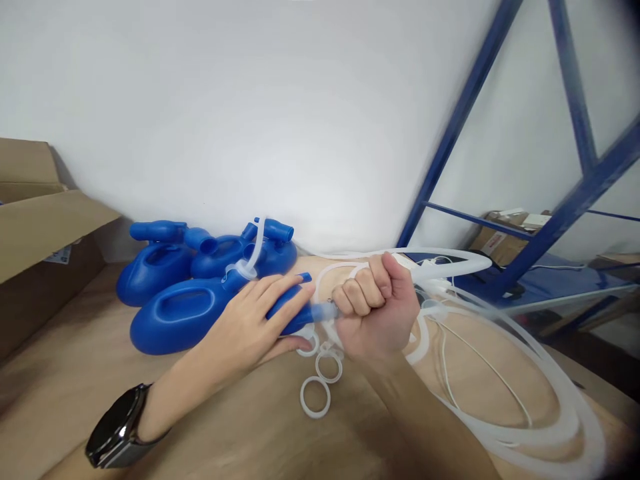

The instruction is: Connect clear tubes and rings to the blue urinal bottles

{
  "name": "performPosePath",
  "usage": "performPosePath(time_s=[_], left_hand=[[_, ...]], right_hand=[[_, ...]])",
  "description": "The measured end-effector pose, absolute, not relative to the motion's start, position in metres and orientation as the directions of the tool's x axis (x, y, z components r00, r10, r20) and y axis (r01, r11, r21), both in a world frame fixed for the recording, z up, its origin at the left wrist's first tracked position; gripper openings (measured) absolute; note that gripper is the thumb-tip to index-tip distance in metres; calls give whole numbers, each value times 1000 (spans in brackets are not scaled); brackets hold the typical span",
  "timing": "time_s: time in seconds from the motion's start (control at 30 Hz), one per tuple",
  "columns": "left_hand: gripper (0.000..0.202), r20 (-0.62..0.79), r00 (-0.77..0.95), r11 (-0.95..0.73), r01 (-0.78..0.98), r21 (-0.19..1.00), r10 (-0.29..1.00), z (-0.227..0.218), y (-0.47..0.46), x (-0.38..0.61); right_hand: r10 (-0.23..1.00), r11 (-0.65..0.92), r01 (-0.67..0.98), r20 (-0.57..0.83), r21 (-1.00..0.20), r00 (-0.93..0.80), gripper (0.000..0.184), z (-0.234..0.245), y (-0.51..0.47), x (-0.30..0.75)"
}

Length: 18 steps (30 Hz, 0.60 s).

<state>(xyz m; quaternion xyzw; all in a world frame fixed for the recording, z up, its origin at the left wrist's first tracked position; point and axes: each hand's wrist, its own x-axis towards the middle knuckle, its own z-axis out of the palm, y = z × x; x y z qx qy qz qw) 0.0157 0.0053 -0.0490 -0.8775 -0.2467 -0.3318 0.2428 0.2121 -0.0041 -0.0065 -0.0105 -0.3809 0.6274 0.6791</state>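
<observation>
My left hand [257, 317] is closed around a blue plastic spout piece [287, 300], whose narrow end points to the right. My right hand [377, 307] makes a fist around a translucent hose [327, 312]; the hose end meets the narrow blue end between my hands. How far one sits over the other I cannot tell. Just left of my left hand lies a blue bottle [180, 313] with an oval handle hole, and a white cap with a short curved tube [257, 247] is on its neck. Below my hands are several white ring caps [315, 398].
More blue bottles [150, 267] lie against the wall [300, 120]. An open cardboard box [45, 260] stands at the left. Coiled translucent hose [565, 407] and a thin white cable [493, 360] spread over the right side of the table. A blue metal rack [460, 120] rises behind.
</observation>
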Motion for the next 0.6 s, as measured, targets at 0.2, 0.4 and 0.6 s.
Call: performPosePath(time_s=[0.2, 0.4, 0.6], left_hand=[[67, 734, 590, -730, 656, -194, 336, -51, 9, 7], [71, 818, 442, -671, 735, -95, 368, -40, 9, -13], [69, 804, 533, -653, 712, -258, 263, -35, -9, -4]], right_hand=[[807, 266, -823, 583, -502, -95, 58, -4, -4, 224], [760, 350, -825, 649, -443, -26, 56, 4, -4, 229], [752, 331, -820, 655, -467, -69, 58, 1, -5, 214]])
